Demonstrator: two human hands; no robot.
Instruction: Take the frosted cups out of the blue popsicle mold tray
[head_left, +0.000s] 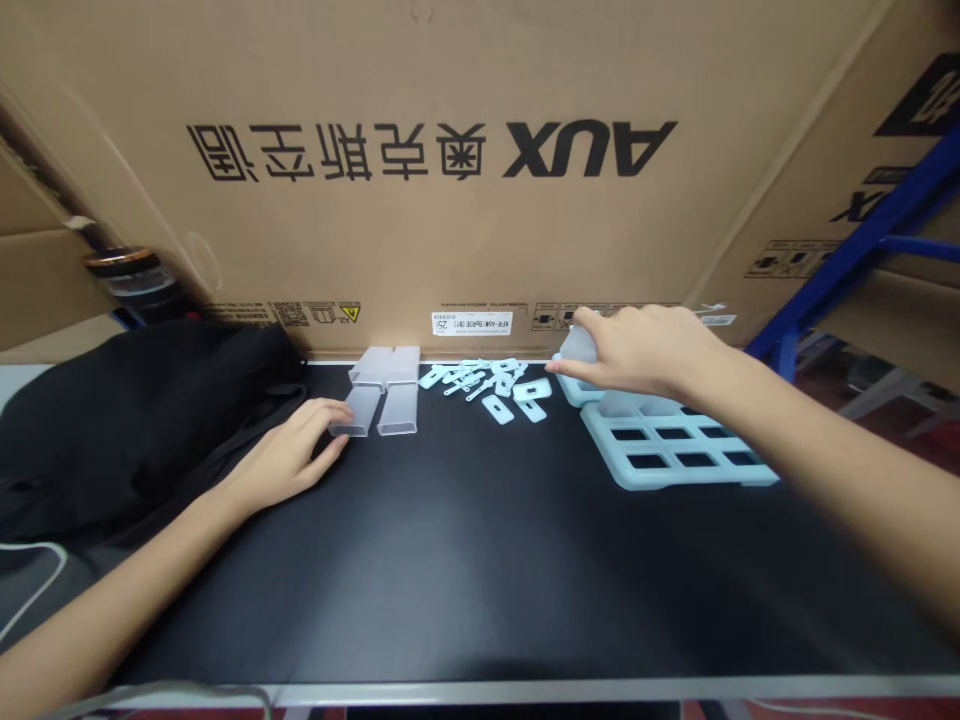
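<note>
My left hand is at the left of the table, its thumb and fingers closed on the near left end of a translucent plastic box. Beside that one lies another open-ended box, with more translucent boxes behind. At the right, my right hand grips a translucent box over the rear light-blue rack; my hand hides part of it. The front light-blue grid rack has several rectangular openings. Translucent boxes stand in its back row, partly under my right forearm.
A pile of small light-blue plastic pieces lies between my hands. Black fabric covers the left end of the table. A large cardboard carton walls off the back. A blue metal frame rises at the right.
</note>
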